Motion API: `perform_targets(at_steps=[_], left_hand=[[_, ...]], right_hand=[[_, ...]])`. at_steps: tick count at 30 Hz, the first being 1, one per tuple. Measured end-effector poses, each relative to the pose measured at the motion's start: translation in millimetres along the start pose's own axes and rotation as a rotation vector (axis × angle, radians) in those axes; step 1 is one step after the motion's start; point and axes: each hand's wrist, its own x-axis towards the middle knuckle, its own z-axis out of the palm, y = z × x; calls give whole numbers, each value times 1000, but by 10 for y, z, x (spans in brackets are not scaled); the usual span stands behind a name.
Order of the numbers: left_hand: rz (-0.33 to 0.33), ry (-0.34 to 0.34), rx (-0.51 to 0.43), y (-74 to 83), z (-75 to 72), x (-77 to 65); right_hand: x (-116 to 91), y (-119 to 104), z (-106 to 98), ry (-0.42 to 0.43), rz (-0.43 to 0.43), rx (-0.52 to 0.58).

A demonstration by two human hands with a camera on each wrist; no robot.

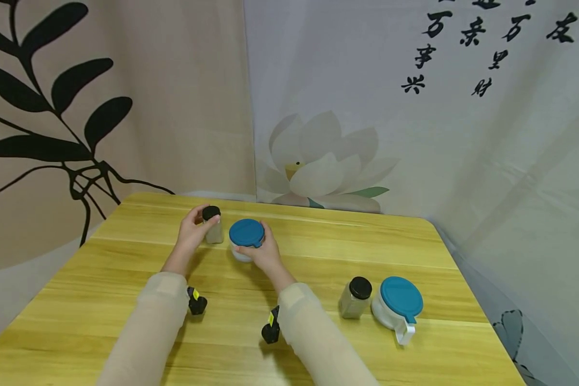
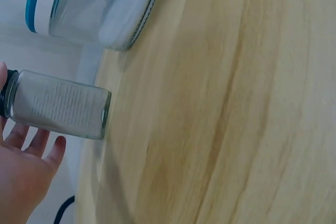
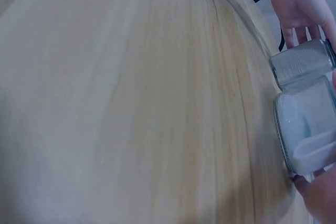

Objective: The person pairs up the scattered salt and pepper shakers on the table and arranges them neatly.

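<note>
Near the table's far edge, my left hand [image 1: 191, 231] grips a square glass jar [image 1: 214, 234] with a black lid, fingers and thumb around its top. In the left wrist view this jar [image 2: 60, 103] looks filled with pale contents. Just to its right, my right hand [image 1: 267, 251] holds a glass seasoning pot [image 1: 241, 256] with a blue lid [image 1: 247, 232] from its right side. White contents and a white handle [image 3: 315, 150] show on the pot in the right wrist view. Both containers stand upright, close together; whether their bases touch the wood I cannot tell.
A second black-lidded jar [image 1: 353, 301] and a second blue-lidded pot [image 1: 391, 308] with a white handle stand side by side at the right of the wooden table [image 1: 222, 348]. Behind the table hangs a printed cloth [image 1: 328, 80].
</note>
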Motion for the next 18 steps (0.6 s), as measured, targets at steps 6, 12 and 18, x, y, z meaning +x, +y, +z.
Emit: perform_targets(at_steps=[6,12,18], left_hand=[[-33,18,-59,-21,15,5],[-29,29,-72,-18,19,6],[-34,15,-65,11,6,-2]], right_hand=[[-19,-3,16,24,-6,2],[-46,-10,20,34,-2,8],[-56,-7,39,55,-2,35]])
